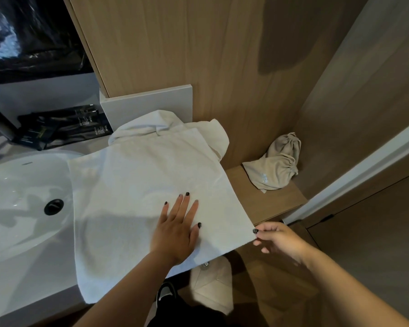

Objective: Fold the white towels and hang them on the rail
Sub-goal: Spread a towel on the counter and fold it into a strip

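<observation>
Head view. Towel (137, 199): white, soft, limp, light; spread on worktop (5, 300), overlapping sink (21, 197). Left hand (175, 232) flat, pressing it. Right hand (276, 239) pinches near corner. Best taken at corners.

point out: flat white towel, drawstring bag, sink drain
flat white towel (137, 185), head view, middle of its top layer
drawstring bag (275, 165), head view, centre of the beige cloth
sink drain (54, 206), head view, black plug in the basin
</observation>
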Tool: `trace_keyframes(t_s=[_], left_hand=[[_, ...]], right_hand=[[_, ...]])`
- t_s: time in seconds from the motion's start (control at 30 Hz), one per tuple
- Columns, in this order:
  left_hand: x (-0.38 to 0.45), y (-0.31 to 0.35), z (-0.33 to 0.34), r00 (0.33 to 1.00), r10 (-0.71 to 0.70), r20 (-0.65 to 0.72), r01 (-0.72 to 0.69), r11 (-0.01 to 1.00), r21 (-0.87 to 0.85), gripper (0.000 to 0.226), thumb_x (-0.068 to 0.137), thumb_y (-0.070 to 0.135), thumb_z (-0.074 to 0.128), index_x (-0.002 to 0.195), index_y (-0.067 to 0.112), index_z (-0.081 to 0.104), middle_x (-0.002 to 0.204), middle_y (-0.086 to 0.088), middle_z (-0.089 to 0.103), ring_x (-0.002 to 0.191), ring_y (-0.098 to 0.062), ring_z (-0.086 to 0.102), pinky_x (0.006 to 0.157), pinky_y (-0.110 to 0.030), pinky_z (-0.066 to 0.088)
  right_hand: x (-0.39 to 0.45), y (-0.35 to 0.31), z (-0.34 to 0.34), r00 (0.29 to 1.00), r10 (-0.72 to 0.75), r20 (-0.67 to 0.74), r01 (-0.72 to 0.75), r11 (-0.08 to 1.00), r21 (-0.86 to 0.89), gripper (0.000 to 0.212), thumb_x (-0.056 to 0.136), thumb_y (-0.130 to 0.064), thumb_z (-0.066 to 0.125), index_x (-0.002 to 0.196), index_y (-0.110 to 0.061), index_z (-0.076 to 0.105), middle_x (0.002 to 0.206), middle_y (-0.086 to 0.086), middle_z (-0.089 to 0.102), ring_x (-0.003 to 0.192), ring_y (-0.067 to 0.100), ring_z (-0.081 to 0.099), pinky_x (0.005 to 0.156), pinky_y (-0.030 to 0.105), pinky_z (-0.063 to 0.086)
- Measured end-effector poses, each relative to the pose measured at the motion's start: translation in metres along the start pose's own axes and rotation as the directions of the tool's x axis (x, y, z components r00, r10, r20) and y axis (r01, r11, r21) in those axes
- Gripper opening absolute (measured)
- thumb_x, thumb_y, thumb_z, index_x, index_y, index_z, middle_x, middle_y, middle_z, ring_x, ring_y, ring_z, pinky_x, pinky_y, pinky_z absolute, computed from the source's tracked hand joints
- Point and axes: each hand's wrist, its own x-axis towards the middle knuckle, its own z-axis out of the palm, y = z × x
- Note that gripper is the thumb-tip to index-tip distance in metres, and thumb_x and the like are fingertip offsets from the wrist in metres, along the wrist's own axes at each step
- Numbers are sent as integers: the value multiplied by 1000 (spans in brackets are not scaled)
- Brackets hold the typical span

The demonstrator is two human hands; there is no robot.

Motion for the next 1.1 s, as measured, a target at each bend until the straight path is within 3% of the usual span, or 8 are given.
trace_keyframes(t_s=[0.23, 0.37, 0.5, 0.73, 0.83, 0.93, 1.0, 1.1], left_hand=[[0, 1, -3, 1000, -5, 8, 5, 1000, 5, 68, 98, 51, 6, 159, 21, 12, 166, -6, 4, 153, -23, 2, 124, -49, 4], [0, 2, -5, 1000, -5, 14, 5, 1000, 3, 67, 99, 51, 10, 158, 20, 16, 166, -7, 8, 153, -24, 7, 123, -50, 8], [-1, 1, -4, 1000, 2, 17, -2, 1000, -4, 68, 99, 51, 8, 159, 20, 14, 166, -7, 4, 153, -24, 4, 123, -50, 8], [0, 2, -7, 999, 5, 46, -5, 1000, -9, 66, 99, 52, 1, 158, 23, -5, 164, -3, -17, 151, -21, -17, 123, -47, -4], [-8, -1, -12, 1000, -18, 6, 18, 995, -94, 62, 104, 44, 19, 159, 18, 5, 166, -4, -9, 152, -22, -14, 124, -47, 0], [-25, -11, -12, 994, -105, -31, 102, 991, -92, 65, 100, 46, 7, 157, 14, 5, 164, -4, -7, 152, -24, -10, 123, -43, -6], [-37, -19, -9, 989, -149, -12, 148, 987, -59, 68, 98, 51, 1, 156, 16, -1, 163, -2, -12, 151, -22, -14, 123, -42, -10], [-46, -30, -4, 982, -188, 4, 188, 982, -7, 67, 99, 57, 1, 156, 23, -9, 163, -1, -20, 150, -20, -22, 123, -44, -9]], right_hand=[[2, 9, 5, 997, 73, 35, -80, 964, 253, 21, 98, -12, 55, 111, 0, 67, 106, 22, 72, 96, 32, 71, 71, 33, 60], [6, 10, 15, 975, -62, -213, 59, 998, -20, 16, 86, -12, 73, 90, 3, 72, 79, 18, 73, 69, 19, 68, 64, 24, 55], [16, 12, 16, 942, -54, -332, 32, 997, -70, 15, 83, -7, 75, 84, 8, 70, 69, 16, 72, 57, 15, 63, 57, 22, 52], [29, 2, 40, 863, -134, -487, -58, 932, -359, 33, 78, -4, 73, 108, -12, 60, 101, 5, 65, 92, 18, 62, 76, 27, 51], [27, -8, 61, 716, -569, -405, 172, 706, -687, 51, 85, -1, 64, 132, -15, 51, 130, 2, 50, 122, 18, 48, 98, 30, 45], [35, -23, 92, 558, -829, 42, 474, 276, -836, 52, 89, -3, 54, 139, -12, 49, 146, 5, 45, 140, 20, 36, 116, 37, 29], [45, -28, 111, 616, -741, 267, 540, 151, -828, 52, 96, -11, 48, 147, -14, 40, 158, 4, 32, 149, 19, 19, 121, 36, 15], [63, -18, 118, 732, -579, 358, 435, -6, -900, 57, 104, -38, 24, 158, -24, 10, 165, -4, 0, 150, 13, -15, 122, 35, -8]])
